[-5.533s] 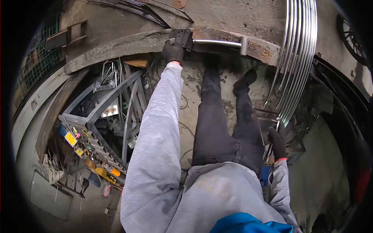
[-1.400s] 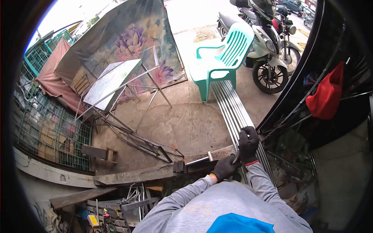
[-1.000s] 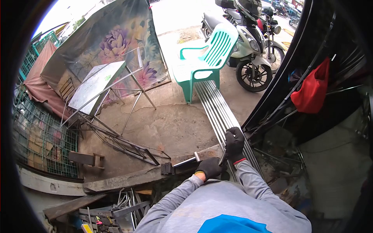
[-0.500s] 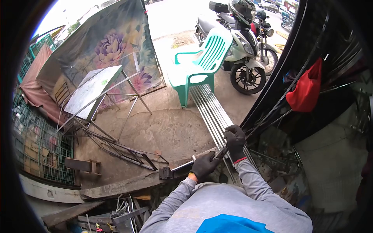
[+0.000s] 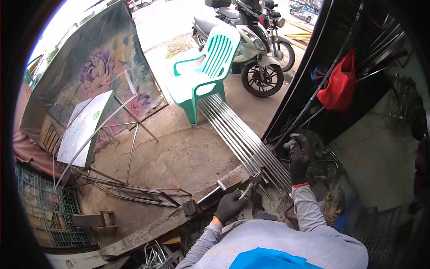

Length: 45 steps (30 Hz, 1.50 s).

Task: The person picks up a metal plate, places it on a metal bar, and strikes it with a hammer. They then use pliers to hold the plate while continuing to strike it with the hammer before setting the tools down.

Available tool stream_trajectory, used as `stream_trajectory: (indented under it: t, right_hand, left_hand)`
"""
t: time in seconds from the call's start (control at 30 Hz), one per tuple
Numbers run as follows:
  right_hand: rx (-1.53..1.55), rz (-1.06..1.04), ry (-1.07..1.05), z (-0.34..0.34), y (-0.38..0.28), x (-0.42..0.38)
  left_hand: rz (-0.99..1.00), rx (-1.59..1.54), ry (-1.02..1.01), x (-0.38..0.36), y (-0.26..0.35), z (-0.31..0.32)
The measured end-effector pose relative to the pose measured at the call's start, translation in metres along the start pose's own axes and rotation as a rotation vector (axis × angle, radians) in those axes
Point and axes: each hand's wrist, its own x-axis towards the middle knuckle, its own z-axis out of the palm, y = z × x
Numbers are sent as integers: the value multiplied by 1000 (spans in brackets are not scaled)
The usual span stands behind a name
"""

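My left hand (image 5: pixel 230 206), in a dark glove, is closed around the handle of a metal plier-like tool (image 5: pixel 254 180). The tool's head lies at the near left edge of a row of shiny metal tubes (image 5: pixel 242 139). To the right of the tubes, my right hand (image 5: pixel 299 157), also gloved, is raised with its fingers loosely curved and apart; nothing shows in it. The tubes run side by side from the green plastic chair (image 5: pixel 219 58) down toward me. A short tube end (image 5: pixel 221 184) sticks up just left of the tool.
A dark metal block (image 5: pixel 191 208) sits on the concrete ledge (image 5: pixel 148 231). Beyond it are a thin metal frame (image 5: pixel 139 193), a tilted white board (image 5: pixel 83 130) and a small wooden stool (image 5: pixel 94 219). Motorcycles (image 5: pixel 262 78) stand behind the chair. A red bag (image 5: pixel 338 83) hangs at right.
My right hand has left the tubes and moved right. My left hand is lower, and the tool's head is now uncovered. The view has turned to the right.
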Motion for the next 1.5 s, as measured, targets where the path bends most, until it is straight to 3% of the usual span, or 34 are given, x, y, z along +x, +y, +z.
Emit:
stream_trajectory:
  t: [0.03, 0.1, 0.17, 0.23, 0.27, 0.33, 0.37, 0.47, 0.53, 0.57, 0.63, 0.7, 0.77, 0.8, 0.83, 0.9, 0.93, 0.97, 1.0, 1.03, 1.07, 1.1, 1.27, 1.33, 1.4, 1.43, 1.47, 1.5]
  right_hand:
    - [-13, 0, 26, -14, 2, -1]
    - [45, 287, -158, -41, 9, -8]
    - [-119, 360, -208, -57, 17, -31]
    - [-116, 617, -398, -70, 30, -65]
    - [31, 678, -403, -72, 32, -76]
    - [308, 819, -373, -75, 48, -78]
    - [373, 693, -623, -75, 40, -68]
    - [375, 652, -482, -85, 63, -56]
    - [-287, 140, -606, -112, 95, -52]
    - [-282, 140, -591, -122, 92, -51]
    - [-568, -140, -689, -138, 87, -44]
    - [-668, -104, -621, -140, 66, -45]
    - [-288, 50, -431, -147, 92, -48]
    - [-225, 294, -372, -145, 69, -48]
    - [-221, 290, -364, -146, 66, -45]
    - [196, 863, -220, -146, 65, -42]
    - [-113, 629, -361, -147, 66, -49]
    - [-106, 622, -345, -144, 85, -57]
    - [-339, 113, -318, -141, 113, -67]
    - [-580, -393, -265, -140, 128, -66]
    - [-249, 51, -208, -134, 103, -63]
    - [105, 467, -111, -127, 74, -67]
    - [-95, 370, -19, -147, 87, -75]
    - [6, 523, 107, -156, 62, -77]
    - [123, 559, 115, -179, 74, -79]
    - [232, 589, 103, -193, 84, -81]
    - [-201, 217, 22, -208, 103, -86]
    - [-205, 221, 28, -224, 107, -88]
  left_hand:
    - [1, 0, -28, -4, 1, -6]
    - [-85, -355, -87, -11, 6, -16]
    - [-103, -451, -215, 2, -4, -30]
    - [-123, -515, -194, 16, 21, -39]
    - [-96, -486, -217, 33, 0, -35]
    - [-91, -458, -280, 49, 52, -41]
    - [-94, -495, -287, 59, 53, -41]
    - [-215, -499, -276, 75, 85, -21]
    - [-238, -535, -258, 77, 102, -3]
    - [-241, -523, -268, 79, 105, 8]
    - [-196, -437, -210, 84, 111, 31]
    - [-177, -396, -205, 89, 117, 61]
    - [-163, -365, -192, 93, 117, 90]
    - [-132, -302, -140, 97, 114, 105]
    - [-99, -237, -90, 101, 113, 117]
    - [-73, -285, -111, 108, 108, 141]
    - [214, -4, 87, 109, 97, 162]
    - [508, 274, 279, 113, 82, 176]
    - [520, 462, 282, 118, 58, 178]
    - [297, 366, 253, 116, 78, 180]
    - [77, 272, 197, 111, 98, 184]
    - [277, 228, 222, 115, 86, 190]
    - [184, -209, 174, 117, 69, 233]
    - [197, -234, 136, 127, 60, 231]
    - [-118, -292, -107, 135, 68, 234]
    - [-129, -285, -120, 134, 71, 240]
    - [202, 147, -193, 132, 76, 245]
    - [541, 573, -255, 134, 79, 254]
